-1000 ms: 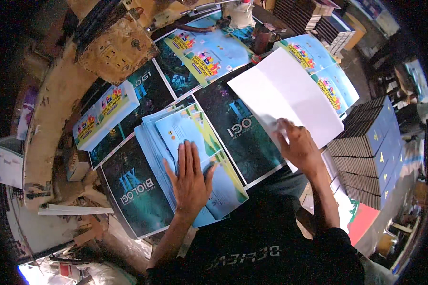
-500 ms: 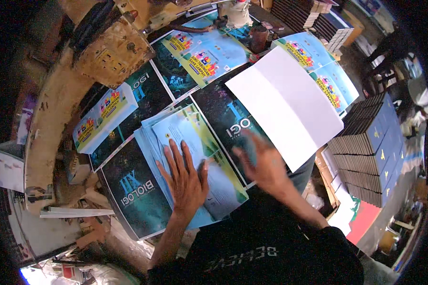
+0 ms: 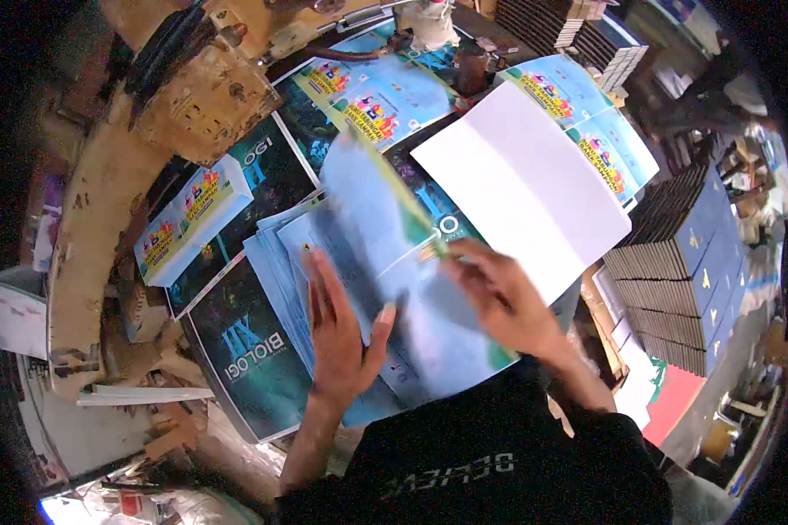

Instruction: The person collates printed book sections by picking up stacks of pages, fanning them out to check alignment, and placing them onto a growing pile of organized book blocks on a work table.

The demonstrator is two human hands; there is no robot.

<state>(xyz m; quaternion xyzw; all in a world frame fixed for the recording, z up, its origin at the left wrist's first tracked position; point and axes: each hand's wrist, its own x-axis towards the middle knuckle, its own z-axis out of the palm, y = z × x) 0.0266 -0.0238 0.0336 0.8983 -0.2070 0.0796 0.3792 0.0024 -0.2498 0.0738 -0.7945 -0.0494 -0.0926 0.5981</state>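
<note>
A printed blue and green cover sheet is lifted and curved up from a stack of blue printed sheets, slightly blurred. My right hand pinches its right edge between thumb and fingers. Flat on the stack, left of the fold of the raised sheet, lies my left hand, fingers straight and thumb apart, open. To the right rests a white, blank-sided sheet with a crease along it. Beneath everything lie dark poster sheets with blue lettering.
Blue-and-yellow printed covers lie at the far side, and more covers at the right. A thick booklet stack sits at left, beside a worn machine part. Tall piles of dark-blue books stand at right.
My right hand has taken the top sheet's right edge and raised it, so it now bends upward. My left hand has stayed on the stack, its fingers drawn closer together.
</note>
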